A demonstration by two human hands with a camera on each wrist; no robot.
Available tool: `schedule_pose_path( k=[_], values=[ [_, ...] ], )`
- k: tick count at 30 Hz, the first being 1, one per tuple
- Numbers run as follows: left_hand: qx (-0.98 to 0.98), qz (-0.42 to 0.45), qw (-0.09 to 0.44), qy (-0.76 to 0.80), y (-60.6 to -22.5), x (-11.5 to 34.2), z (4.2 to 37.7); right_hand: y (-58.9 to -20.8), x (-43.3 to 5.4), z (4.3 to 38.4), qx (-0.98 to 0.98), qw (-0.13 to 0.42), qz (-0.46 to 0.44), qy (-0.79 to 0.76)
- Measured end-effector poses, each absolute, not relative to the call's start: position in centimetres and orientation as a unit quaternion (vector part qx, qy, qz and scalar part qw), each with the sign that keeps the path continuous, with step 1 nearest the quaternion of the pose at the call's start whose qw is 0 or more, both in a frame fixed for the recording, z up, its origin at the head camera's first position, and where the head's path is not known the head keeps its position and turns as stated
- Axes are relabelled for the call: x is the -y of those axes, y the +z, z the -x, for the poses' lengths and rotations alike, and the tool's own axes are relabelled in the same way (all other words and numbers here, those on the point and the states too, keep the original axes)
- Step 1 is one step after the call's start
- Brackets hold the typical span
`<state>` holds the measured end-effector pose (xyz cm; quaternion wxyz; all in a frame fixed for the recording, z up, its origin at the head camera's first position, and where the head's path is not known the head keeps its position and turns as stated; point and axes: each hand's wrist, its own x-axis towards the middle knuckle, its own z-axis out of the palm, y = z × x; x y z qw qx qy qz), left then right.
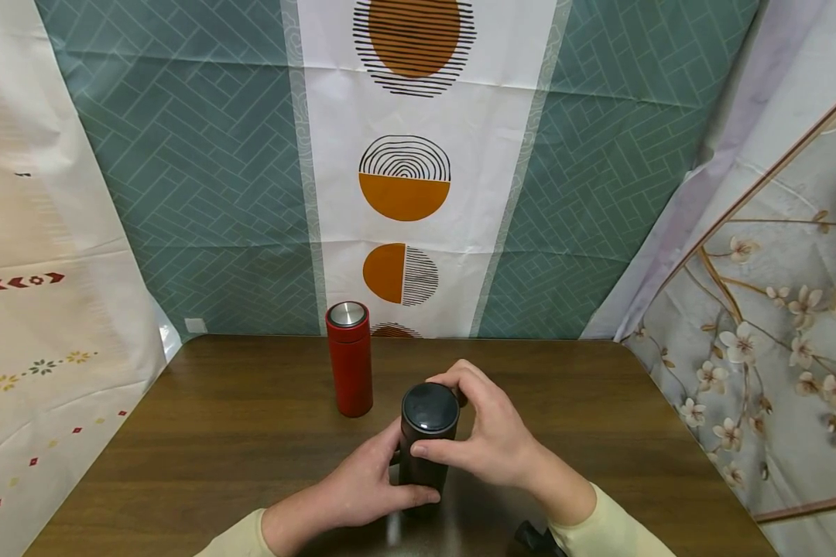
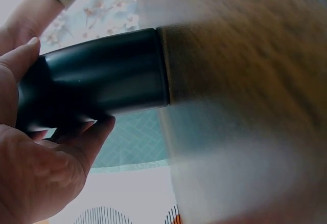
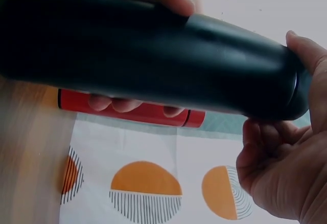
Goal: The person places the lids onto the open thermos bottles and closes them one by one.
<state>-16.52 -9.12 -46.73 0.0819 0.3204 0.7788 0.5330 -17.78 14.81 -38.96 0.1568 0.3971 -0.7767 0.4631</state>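
Observation:
A black thermos flask [image 1: 421,470] with a glossy dark lid [image 1: 429,406] stands upright in front of me on the wooden table. My left hand [image 1: 364,486] grips its lower body from the left, thumb across the near side. From the right, my right hand [image 1: 496,435] holds the flask's upper end, thumb in front and fingers behind the lid. In the left wrist view the base of the black flask [image 2: 112,75] meets the tabletop. The right wrist view shows the right hand [image 3: 291,168] around the lid end, with left fingertips showing beyond the flask body [image 3: 148,55].
A red thermos flask [image 1: 351,363] with a silver-topped lid stands behind and left of the black one. The brown table [image 1: 251,433] ends against a patterned cloth backdrop [image 1: 216,193]. A floral cloth [image 1: 752,371] hangs on the right. A black device [image 1: 538,538] sits at the right wrist.

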Motion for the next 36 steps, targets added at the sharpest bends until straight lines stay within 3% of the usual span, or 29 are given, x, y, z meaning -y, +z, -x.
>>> schedule_pose_path(
  k=[13,24,36],
  values=[
    [-0.78,-0.326,0.076,0.529,-46.7,9.5,16.8,-38.6,-14.2,17.3,0.793,0.155,-0.371,0.458],
    [-0.777,-0.344,0.086,0.52,-46.9,9.7,17.1,-38.7,-15.1,18.6,0.743,0.035,-0.431,0.511],
    [-0.775,-0.356,0.116,0.509,-46.8,10.2,17.4,-39.2,-15.5,19.4,0.71,-0.012,-0.461,0.532]
  ],
)
